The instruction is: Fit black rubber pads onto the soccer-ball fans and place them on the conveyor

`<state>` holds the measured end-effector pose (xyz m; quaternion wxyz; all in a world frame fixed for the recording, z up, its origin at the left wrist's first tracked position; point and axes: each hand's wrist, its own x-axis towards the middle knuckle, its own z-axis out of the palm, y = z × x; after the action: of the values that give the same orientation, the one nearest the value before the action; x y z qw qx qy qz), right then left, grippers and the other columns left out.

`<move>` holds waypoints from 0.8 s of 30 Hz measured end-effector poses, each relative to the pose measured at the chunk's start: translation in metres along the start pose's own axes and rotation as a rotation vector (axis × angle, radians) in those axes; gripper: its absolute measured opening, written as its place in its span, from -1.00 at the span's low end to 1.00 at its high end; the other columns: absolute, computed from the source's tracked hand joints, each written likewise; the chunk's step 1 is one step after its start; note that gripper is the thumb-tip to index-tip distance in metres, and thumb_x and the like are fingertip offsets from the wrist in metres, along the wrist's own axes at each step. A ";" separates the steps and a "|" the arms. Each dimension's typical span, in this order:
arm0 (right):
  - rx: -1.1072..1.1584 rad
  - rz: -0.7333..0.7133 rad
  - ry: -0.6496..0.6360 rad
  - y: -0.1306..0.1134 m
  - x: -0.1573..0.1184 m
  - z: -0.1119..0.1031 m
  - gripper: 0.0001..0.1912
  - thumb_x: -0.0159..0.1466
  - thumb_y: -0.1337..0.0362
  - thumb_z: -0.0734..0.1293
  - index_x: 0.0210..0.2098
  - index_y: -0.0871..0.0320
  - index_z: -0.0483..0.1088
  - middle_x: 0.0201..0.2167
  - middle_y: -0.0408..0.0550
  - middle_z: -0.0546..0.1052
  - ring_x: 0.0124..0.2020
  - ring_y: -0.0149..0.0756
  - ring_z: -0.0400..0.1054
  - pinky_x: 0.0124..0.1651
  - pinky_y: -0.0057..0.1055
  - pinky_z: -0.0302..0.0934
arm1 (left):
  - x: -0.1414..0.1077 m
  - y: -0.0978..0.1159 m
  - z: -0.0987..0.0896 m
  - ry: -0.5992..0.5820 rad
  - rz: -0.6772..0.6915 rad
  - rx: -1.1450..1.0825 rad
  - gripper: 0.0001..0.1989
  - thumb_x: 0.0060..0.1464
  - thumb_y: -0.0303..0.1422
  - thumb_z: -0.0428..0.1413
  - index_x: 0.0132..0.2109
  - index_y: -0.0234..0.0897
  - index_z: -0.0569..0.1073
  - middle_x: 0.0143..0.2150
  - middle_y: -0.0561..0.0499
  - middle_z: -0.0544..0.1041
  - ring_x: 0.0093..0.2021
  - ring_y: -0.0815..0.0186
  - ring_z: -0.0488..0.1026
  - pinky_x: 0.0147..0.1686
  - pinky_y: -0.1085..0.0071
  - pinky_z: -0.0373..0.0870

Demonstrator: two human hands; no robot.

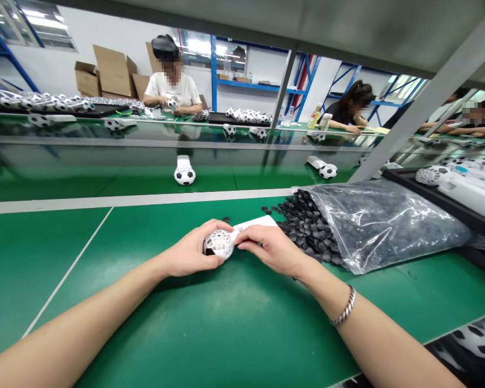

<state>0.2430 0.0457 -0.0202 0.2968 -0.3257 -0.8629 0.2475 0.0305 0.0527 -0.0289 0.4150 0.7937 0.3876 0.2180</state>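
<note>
My left hand [198, 249] is closed around the round head of a white soccer-ball handheld fan [219, 243], thumb below and fingers over the top. Its openwork grille faces up, with a black patch on the lower left side; the white handle points right, partly behind my right hand. At the ball's right edge, my right hand [269, 245] is pinched, and whatever lies between its fingertips is hidden. Just beyond that hand, black patch pieces [313, 231] spill in a heap from a clear plastic bag [388, 223].
A black tray [404, 180] of white soccer-ball fans stands at the right. Beyond the white rail [145, 200], a fan [184, 171] and another fan [325, 170] lie on a green belt. A slanted metal post [412, 118] rises at right. Several people sit across.
</note>
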 end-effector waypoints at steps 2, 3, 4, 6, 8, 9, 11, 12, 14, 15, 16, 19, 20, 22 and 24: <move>0.013 -0.002 0.022 0.000 -0.001 0.003 -0.89 0.21 0.41 0.26 -0.31 0.15 0.41 -0.36 -0.11 0.50 -0.31 -0.38 0.35 -0.21 -0.45 0.20 | 0.000 0.001 0.001 0.010 0.005 0.017 -0.52 -0.15 -0.45 0.08 0.00 -0.18 0.24 -0.04 0.00 0.30 -0.12 0.25 0.31 -0.13 0.35 0.27; 0.026 -0.016 0.037 -0.001 -0.001 0.004 -0.91 0.20 0.40 0.27 -0.33 0.16 0.42 -0.37 -0.11 0.50 -0.31 -0.39 0.35 -0.20 -0.45 0.20 | 0.000 0.001 0.001 0.017 0.011 0.028 -0.52 -0.14 -0.44 0.09 0.00 -0.19 0.24 -0.04 0.00 0.30 -0.11 0.24 0.31 -0.12 0.34 0.26; 0.045 -0.033 0.044 -0.001 -0.001 0.006 -0.93 0.19 0.40 0.29 -0.34 0.16 0.42 -0.37 -0.11 0.50 -0.30 -0.38 0.34 -0.18 -0.45 0.19 | 0.000 0.001 0.001 0.025 0.018 0.041 -0.52 -0.14 -0.43 0.10 0.00 -0.19 0.24 -0.03 0.00 0.29 -0.10 0.24 0.31 -0.11 0.33 0.26; 0.093 -0.050 0.038 -0.001 -0.001 0.009 -0.96 0.16 0.39 0.32 -0.38 0.16 0.42 -0.40 -0.13 0.50 -0.30 -0.39 0.34 -0.18 -0.45 0.19 | 0.000 0.000 0.003 0.041 0.035 0.063 -0.52 -0.14 -0.39 0.13 0.00 -0.18 0.24 -0.02 0.00 0.28 -0.07 0.23 0.30 -0.08 0.33 0.25; 0.119 -0.036 0.029 -0.001 0.000 0.013 -0.98 0.15 0.38 0.33 -0.41 0.16 0.42 -0.44 -0.15 0.49 -0.35 -0.40 0.33 -0.22 -0.46 0.19 | 0.001 -0.001 0.005 0.058 0.056 0.081 -0.49 -0.14 -0.34 0.17 0.00 -0.16 0.25 0.00 0.01 0.27 -0.03 0.22 0.28 -0.04 0.32 0.23; 0.117 -0.027 0.032 -0.001 0.000 0.014 -0.98 0.15 0.37 0.34 -0.42 0.16 0.41 -0.45 -0.16 0.49 -0.37 -0.41 0.33 -0.23 -0.46 0.19 | 0.001 -0.002 0.006 0.065 0.065 0.087 -0.48 -0.15 -0.32 0.19 0.01 -0.16 0.25 0.00 0.01 0.27 -0.01 0.21 0.26 -0.02 0.31 0.22; 0.086 -0.022 0.055 0.000 0.002 0.017 -0.97 0.15 0.36 0.34 -0.44 0.16 0.40 -0.46 -0.16 0.48 -0.37 -0.39 0.31 -0.23 -0.44 0.18 | 0.001 -0.003 0.008 0.081 0.076 0.098 -0.47 -0.15 -0.29 0.21 0.01 -0.14 0.25 0.01 0.02 0.27 0.02 0.20 0.25 0.02 0.30 0.19; 0.070 -0.023 0.067 0.001 0.002 0.018 -0.97 0.14 0.35 0.35 -0.44 0.16 0.40 -0.46 -0.16 0.47 -0.36 -0.39 0.30 -0.23 -0.43 0.17 | 0.001 -0.003 0.009 0.093 0.077 0.104 -0.47 -0.15 -0.28 0.21 0.01 -0.14 0.25 0.01 0.02 0.28 0.03 0.20 0.24 0.03 0.30 0.18; 0.051 -0.012 0.090 0.002 0.003 0.019 -0.94 0.13 0.33 0.36 -0.46 0.15 0.39 -0.48 -0.16 0.44 -0.37 -0.39 0.28 -0.24 -0.42 0.15 | 0.002 -0.003 0.011 0.122 0.076 0.111 -0.51 -0.13 -0.28 0.19 0.00 -0.14 0.26 0.00 0.03 0.29 0.03 0.21 0.24 0.04 0.29 0.17; 0.047 0.001 0.099 0.002 0.003 0.019 -0.92 0.12 0.32 0.37 -0.46 0.16 0.38 -0.49 -0.17 0.43 -0.38 -0.39 0.28 -0.26 -0.43 0.15 | 0.002 -0.002 0.012 0.136 0.075 0.114 -0.53 -0.12 -0.30 0.18 -0.01 -0.14 0.27 0.00 0.03 0.30 0.03 0.21 0.24 0.04 0.29 0.17; 0.046 0.014 0.104 0.003 0.004 0.019 -0.91 0.12 0.31 0.37 -0.47 0.16 0.37 -0.50 -0.17 0.41 -0.39 -0.40 0.27 -0.27 -0.43 0.14 | 0.001 -0.002 0.013 0.149 0.077 0.115 -0.54 -0.11 -0.32 0.17 -0.02 -0.14 0.28 -0.01 0.03 0.30 0.03 0.22 0.24 0.04 0.29 0.17; 0.054 0.045 0.102 0.003 0.004 0.017 -0.88 0.10 0.29 0.39 -0.49 0.16 0.36 -0.50 -0.19 0.38 -0.39 -0.41 0.25 -0.28 -0.44 0.12 | 0.000 0.001 0.016 0.170 0.079 0.105 -0.57 -0.11 -0.39 0.14 -0.03 -0.15 0.28 -0.03 0.03 0.31 0.00 0.24 0.27 0.01 0.31 0.20; 0.056 0.060 0.099 0.004 0.005 0.016 -0.87 0.09 0.27 0.40 -0.49 0.15 0.36 -0.49 -0.19 0.37 -0.39 -0.41 0.24 -0.29 -0.44 0.11 | 0.000 0.003 0.017 0.176 0.079 0.101 -0.58 -0.11 -0.41 0.13 -0.04 -0.16 0.29 -0.04 0.02 0.31 -0.01 0.24 0.27 0.00 0.31 0.21; 0.046 0.099 0.098 0.006 0.007 0.015 -0.83 0.05 0.24 0.42 -0.50 0.15 0.36 -0.48 -0.19 0.36 -0.40 -0.42 0.23 -0.31 -0.45 0.10 | 0.000 0.005 0.019 0.187 0.083 0.099 -0.60 -0.12 -0.45 0.11 -0.06 -0.17 0.30 -0.06 0.02 0.31 -0.02 0.24 0.27 -0.01 0.30 0.22; 0.018 0.132 0.101 0.010 0.009 0.016 -0.78 0.02 0.19 0.43 -0.52 0.16 0.34 -0.48 -0.19 0.36 -0.41 -0.42 0.21 -0.34 -0.46 0.07 | 0.000 0.006 0.021 0.203 0.100 0.105 -0.62 -0.14 -0.47 0.09 -0.09 -0.18 0.32 -0.08 0.01 0.32 -0.01 0.23 0.27 0.00 0.29 0.21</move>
<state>0.2305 0.0550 -0.0344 0.3260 -0.3913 -0.8211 0.2577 0.0473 0.0408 -0.0356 0.3203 0.8065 0.3985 0.2970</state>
